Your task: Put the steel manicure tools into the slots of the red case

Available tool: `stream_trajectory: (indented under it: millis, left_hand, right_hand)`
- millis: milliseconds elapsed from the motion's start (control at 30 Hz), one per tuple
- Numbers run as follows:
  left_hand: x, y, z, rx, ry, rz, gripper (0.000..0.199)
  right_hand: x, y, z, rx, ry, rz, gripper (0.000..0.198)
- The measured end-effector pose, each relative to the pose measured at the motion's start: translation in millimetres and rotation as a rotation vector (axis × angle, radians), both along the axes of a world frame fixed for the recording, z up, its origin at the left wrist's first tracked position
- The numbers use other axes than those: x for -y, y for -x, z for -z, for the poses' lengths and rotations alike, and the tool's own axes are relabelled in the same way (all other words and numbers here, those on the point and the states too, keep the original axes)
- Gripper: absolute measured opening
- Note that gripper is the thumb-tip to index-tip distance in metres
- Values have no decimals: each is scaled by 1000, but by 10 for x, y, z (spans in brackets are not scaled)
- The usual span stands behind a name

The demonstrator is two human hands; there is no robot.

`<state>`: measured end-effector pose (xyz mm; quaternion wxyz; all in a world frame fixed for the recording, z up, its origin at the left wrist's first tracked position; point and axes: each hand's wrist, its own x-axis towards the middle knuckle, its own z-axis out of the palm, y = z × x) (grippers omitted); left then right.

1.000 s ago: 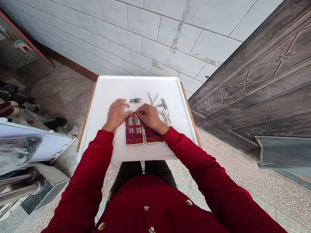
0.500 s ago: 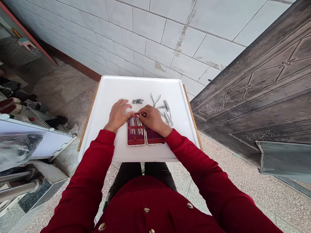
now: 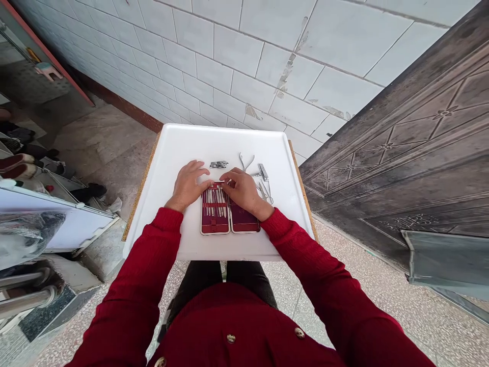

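A dark red manicure case (image 3: 215,228) lies unfolded on a white tabletop. Several slim metal manicure tools (image 3: 214,204) sit under a strap in its left half. At the case's upper left edge rests the thumb of my left hand (image 3: 189,185), its fingers spread apart on the left. My right hand (image 3: 244,191) reaches over the top of the case, thumb and fingertips pinched together; what they hold, if anything, is hidden. It covers the upper part of the right half.
Beyond the case lie nail clippers (image 3: 219,164) and cuticle nippers (image 3: 247,163). Another nail clipper (image 3: 263,172) and small scissors (image 3: 265,191) lie right of my right hand. A tiled wall (image 3: 237,56) stands behind the table, a dark carved door (image 3: 385,148) on the right.
The whole view has shifted slightly, so the table sits a little lower in the picture. Both hands stay at the top of the case, with only slight finger movement.
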<state>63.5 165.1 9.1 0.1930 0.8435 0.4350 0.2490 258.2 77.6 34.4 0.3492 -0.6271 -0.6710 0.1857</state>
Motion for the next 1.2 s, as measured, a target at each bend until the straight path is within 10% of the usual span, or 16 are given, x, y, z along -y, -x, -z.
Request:
stream_trajectory:
  millis: [567,1200]
  left_hand:
    - [-3,22,87,30,12,0,19]
    - [15,34,68,14,3,12,24]
  right_hand:
    - [-727,65,-417,890,247,-90,33]
    - [-788,163,-403,1152,191,-348,33]
